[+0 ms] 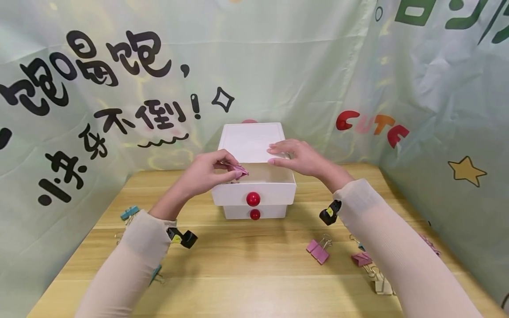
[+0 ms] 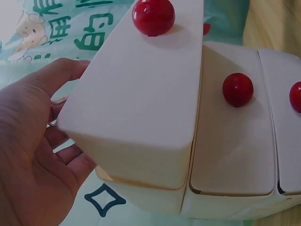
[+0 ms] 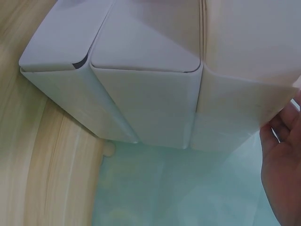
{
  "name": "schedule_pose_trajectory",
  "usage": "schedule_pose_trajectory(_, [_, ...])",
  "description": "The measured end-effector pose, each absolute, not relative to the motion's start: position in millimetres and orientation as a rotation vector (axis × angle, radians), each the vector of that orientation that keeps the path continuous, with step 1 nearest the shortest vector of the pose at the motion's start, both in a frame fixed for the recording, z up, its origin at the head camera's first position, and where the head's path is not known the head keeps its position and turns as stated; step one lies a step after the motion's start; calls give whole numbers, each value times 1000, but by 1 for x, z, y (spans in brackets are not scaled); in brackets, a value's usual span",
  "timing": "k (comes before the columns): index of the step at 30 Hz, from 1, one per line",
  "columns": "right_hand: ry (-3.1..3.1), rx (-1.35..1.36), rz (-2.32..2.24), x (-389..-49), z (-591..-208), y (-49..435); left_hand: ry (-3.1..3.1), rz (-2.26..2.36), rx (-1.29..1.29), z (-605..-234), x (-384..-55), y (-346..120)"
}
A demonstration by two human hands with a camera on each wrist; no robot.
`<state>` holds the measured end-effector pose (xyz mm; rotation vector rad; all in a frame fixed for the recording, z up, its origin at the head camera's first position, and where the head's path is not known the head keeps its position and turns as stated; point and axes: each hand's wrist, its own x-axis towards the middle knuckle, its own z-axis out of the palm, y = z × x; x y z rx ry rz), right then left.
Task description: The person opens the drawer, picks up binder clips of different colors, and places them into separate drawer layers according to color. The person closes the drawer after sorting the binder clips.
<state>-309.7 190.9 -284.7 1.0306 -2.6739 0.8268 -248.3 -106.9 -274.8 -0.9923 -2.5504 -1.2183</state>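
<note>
- Teal binder clip [image 1: 129,213] at far left of the table [image 1: 246,274], near the left sleeve [image 1: 123,265]; second teal clip [image 1: 155,274] partly hidden by that sleeve.
- Left hand [image 1: 208,173]: thumb and fingers nearly closed, pinching a pink binder clip [image 1: 240,171]. Clip is above the left part of the pulled-out top drawer [image 1: 274,194].
- White drawer cabinet [image 1: 250,140] mid-table, at the back. Red knob [image 1: 253,198] on the top drawer; left wrist view shows two pushed-in drawers below, each with a red knob.
- Right hand [image 1: 298,157]: fingers extended, thumb apart, grips nothing; fingertips at the cabinet top's right side, can't tell if touching.
- Loose pink clip [image 1: 318,251] front right, lying on the table.
- Further right, beside the right sleeve [image 1: 397,247]: another pink clip [image 1: 361,259], white clip [image 1: 383,286], both partly hidden.
</note>
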Motion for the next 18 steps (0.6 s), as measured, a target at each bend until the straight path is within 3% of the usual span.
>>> schedule_pose_trajectory(11, [-2683, 1026, 833, -307, -282, 188, -2610, -800, -980, -276, -242, -99])
schedule_pose_trajectory(18, [-2690, 1022, 817, -308, -282, 189, -2535, -834, -995, -272, -234, -107])
